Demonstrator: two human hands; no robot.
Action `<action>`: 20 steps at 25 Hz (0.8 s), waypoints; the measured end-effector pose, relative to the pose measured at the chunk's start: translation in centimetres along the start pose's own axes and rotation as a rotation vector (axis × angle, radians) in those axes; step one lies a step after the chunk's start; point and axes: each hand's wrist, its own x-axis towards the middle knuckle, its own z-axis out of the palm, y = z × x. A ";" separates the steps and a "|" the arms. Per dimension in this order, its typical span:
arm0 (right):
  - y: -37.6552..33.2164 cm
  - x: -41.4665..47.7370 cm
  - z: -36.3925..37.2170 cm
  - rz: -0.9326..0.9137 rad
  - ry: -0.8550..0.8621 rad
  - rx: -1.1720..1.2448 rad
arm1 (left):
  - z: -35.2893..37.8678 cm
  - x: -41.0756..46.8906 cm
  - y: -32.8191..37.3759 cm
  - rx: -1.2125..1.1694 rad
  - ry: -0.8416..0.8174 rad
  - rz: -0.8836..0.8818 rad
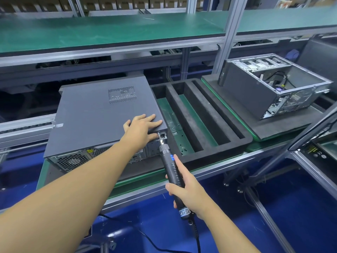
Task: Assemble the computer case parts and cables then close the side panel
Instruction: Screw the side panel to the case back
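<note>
A dark grey computer case [94, 115] lies on its side on the line, its side panel on top and its rear face toward me. My left hand [141, 127] lies flat on the panel's near right corner, fingers spread, thumb hooked over the rear edge. My right hand [186, 190] grips a black electric screwdriver [170, 166] with a blue display. The bit tip touches the top right corner of the case's rear face, just beside my left thumb.
A black foam tray [204, 114] with long slots sits right of the case; several small screws lie in its near slot. Further right, a second case [273, 86] stands open on a foam pad. A green shelf runs above. The screwdriver's cable hangs toward the blue floor.
</note>
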 end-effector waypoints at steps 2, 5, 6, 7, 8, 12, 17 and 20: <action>0.1 0.0 -0.1 0.005 0.002 0.003 | 0.0 0.0 0.0 0.006 0.001 0.003; 0.1 0.1 -0.2 0.008 0.014 0.010 | 0.1 0.0 0.0 0.003 0.015 0.001; 0.1 0.1 -0.3 0.006 0.019 0.012 | 0.2 0.0 0.0 0.000 0.024 -0.004; 0.0 0.1 -0.4 0.005 0.023 0.017 | 0.2 0.0 0.0 -0.003 0.033 -0.012; 0.0 0.1 -0.5 0.007 0.025 0.022 | 0.2 0.1 0.1 -0.008 0.037 -0.020; -0.8 0.2 -0.8 0.044 0.003 0.034 | 0.3 0.2 0.2 -0.022 0.032 -0.034; -1.8 0.4 -0.7 0.067 -0.037 0.220 | 0.4 0.2 0.1 0.026 0.021 -0.011; -2.2 0.5 -0.7 0.084 -0.061 0.297 | 0.3 0.1 0.0 0.031 0.000 -0.007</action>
